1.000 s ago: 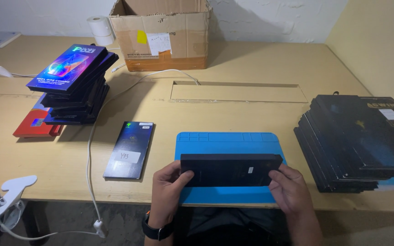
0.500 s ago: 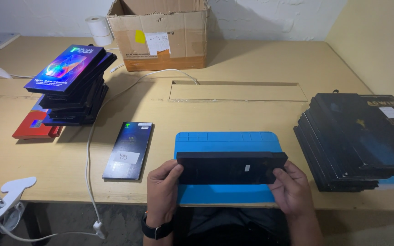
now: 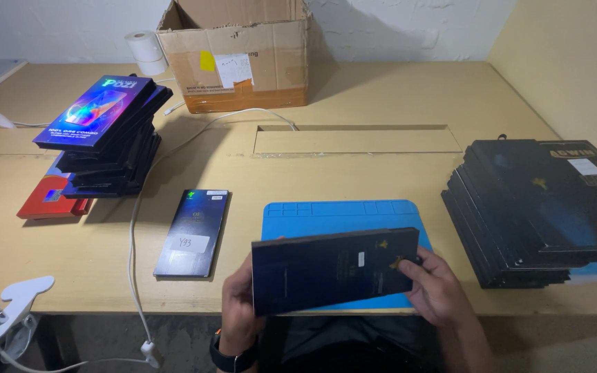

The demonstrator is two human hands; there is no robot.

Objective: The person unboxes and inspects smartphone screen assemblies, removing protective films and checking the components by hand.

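Observation:
I hold a flat black box (image 3: 333, 269) lengthwise in both hands, tilted so its face shows, above the near edge of a blue work mat (image 3: 340, 215). My left hand (image 3: 238, 304) grips its left end, mostly hidden behind the box, with a dark watch on the wrist. My right hand (image 3: 433, 287) grips the right end, thumb on the face. A dark phone-sized box with a white label (image 3: 193, 232) lies flat on the wooden table (image 3: 354, 173), left of the mat.
A stack of black boxes (image 3: 544, 211) sits at the right. At the left are a stack of dark blue boxes (image 3: 101, 135) and a red box (image 3: 50, 199). An open cardboard carton (image 3: 240, 52) and label roll (image 3: 145, 52) stand at the back. A white cable (image 3: 133, 228) crosses the table.
The black box lay level over the mat between my hands; now it is raised toward me and tilted, its left end lower. The view has moved closer.

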